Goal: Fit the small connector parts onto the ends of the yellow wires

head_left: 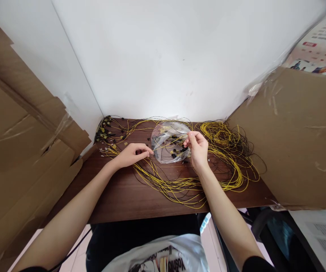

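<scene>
A thin yellow wire (167, 142) stretches between my two hands above a clear plastic bag (165, 158). My left hand (133, 155) is closed, thumb and forefinger pinching one end of this wire at the bag's left side. Higher up, over the bag's right edge, my right hand (199, 148) pinches the wire between thumb and fingertips. What exactly sits at each fingertip is too small to make out. Inside the bag are small black and yellow parts (176, 153). A loose bundle of yellow and black wires (174, 185) curves across the table in front of the bag.
Tangled wire coils (222, 136) lie at the table's right rear. Black connectors (103, 130) are heaped at the left rear corner. Cardboard panels stand at left (24, 151) and right (299, 143), with a white wall (157, 56) behind the brown table (117, 204).
</scene>
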{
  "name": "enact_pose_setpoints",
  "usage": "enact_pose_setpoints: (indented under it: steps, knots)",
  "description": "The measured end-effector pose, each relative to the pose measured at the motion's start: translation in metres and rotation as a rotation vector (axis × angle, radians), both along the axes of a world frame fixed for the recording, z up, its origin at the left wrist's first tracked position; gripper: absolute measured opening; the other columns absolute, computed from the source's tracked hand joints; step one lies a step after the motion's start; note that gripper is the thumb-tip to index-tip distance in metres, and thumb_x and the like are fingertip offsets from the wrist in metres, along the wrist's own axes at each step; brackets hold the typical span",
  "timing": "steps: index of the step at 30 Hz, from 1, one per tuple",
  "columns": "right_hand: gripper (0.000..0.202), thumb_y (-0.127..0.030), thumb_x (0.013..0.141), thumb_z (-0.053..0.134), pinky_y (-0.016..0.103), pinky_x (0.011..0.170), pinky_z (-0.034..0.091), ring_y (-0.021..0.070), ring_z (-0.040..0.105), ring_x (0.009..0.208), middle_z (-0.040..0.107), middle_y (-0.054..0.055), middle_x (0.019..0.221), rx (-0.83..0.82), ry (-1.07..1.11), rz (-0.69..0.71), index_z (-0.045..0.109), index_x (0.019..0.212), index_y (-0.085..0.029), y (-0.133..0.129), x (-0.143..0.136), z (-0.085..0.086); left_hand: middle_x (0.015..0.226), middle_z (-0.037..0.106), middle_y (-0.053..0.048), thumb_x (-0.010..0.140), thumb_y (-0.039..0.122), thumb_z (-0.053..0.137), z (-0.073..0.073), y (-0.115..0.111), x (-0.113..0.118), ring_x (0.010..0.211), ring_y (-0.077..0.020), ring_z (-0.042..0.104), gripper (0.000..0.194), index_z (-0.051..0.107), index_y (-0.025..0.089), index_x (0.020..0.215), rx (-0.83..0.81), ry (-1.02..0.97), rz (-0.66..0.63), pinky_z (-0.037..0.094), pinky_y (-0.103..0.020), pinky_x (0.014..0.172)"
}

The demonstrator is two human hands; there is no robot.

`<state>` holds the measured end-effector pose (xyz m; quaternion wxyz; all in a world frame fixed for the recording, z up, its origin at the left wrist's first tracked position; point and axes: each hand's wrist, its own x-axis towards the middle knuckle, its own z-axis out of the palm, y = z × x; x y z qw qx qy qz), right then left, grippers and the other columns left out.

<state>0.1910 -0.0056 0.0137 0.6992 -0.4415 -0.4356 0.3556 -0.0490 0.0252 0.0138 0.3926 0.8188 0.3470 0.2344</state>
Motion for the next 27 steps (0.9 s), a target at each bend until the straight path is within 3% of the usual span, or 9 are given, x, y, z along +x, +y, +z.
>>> enact_pose_setpoints:
  steps: [6,13,20,27]
  knots:
    - [0.027,-0.045,0.075,0.063,0.022,0.046,0.035,0.0099,0.044,0.05,0.048,-0.003,0.058,-0.04,-0.081,0.031,0.056,0.071,-0.019,0.0,0.001,-0.001,0.082,0.067,-0.006,0.079,0.036,0.057,-0.005,0.005,-0.004,0.074,-0.015,0.057,0.03,0.069,0.014,0.097,-0.106,-0.203,0.178,0.043,-0.025,0.067]
    - [0.027,-0.044,0.074,0.065,0.021,0.045,0.031,0.0094,0.042,0.047,0.048,-0.004,0.053,-0.099,-0.162,0.129,0.057,0.069,-0.018,-0.001,0.0,-0.003,0.083,0.068,-0.007,0.07,0.032,0.07,-0.01,0.012,-0.007,0.064,-0.0102,0.053,0.031,0.07,0.013,0.095,-0.253,-0.632,0.448,0.044,-0.023,0.062]
    - [0.033,-0.048,0.075,0.063,0.022,0.043,0.028,0.0089,0.038,0.044,0.046,-0.004,0.049,-0.161,-0.42,0.304,0.059,0.066,-0.016,-0.002,-0.001,-0.006,0.091,0.069,-0.009,0.066,0.024,0.074,-0.006,0.014,-0.008,0.074,-0.0114,0.061,0.029,0.068,0.011,0.091,-0.447,-0.932,0.493,0.05,-0.025,0.072]
    - [0.029,-0.043,0.078,0.061,0.021,0.046,0.035,0.0091,0.043,0.046,0.053,-0.002,0.052,-0.151,-0.647,0.609,0.064,0.07,-0.015,-0.008,-0.007,-0.006,0.086,0.07,-0.006,0.078,0.016,0.062,-0.002,0.015,-0.006,0.073,-0.0118,0.065,0.008,0.063,0.013,0.085,-0.552,-1.081,0.559,0.052,-0.031,0.078]
